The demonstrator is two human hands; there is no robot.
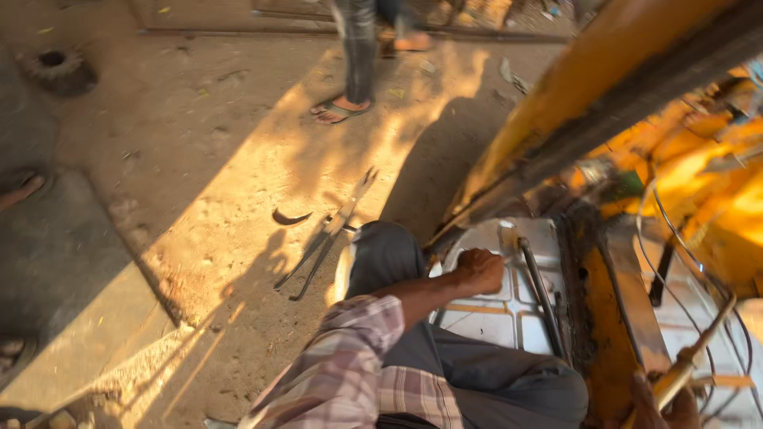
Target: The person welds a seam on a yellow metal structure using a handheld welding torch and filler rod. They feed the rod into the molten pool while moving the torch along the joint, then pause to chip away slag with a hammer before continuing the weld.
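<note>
- Metal floor plate [509, 314] lies inside the yellow vehicle frame [604, 87], beside your knee [385, 254].
- Your left hand [479, 271] rests on the plate as a closed fist; whether it grips a small tool cannot be told.
- Your right hand [668, 405] is wrapped around a yellow rod [691, 361] at the lower right edge.
- Judge the plate stiff, heavy and sharp at the rim; take hold of it at a bare edge, not at the ribbed middle.
- One dark bar [540, 294] lies across the plate, just beside your fist.
- Count on the dirt ground [207, 183]: a few long flat tools [326, 238] lying crossed, and one curved scrap [290, 217] near them.
- Another person's sandalled foot [340, 110] stands well apart.
</note>
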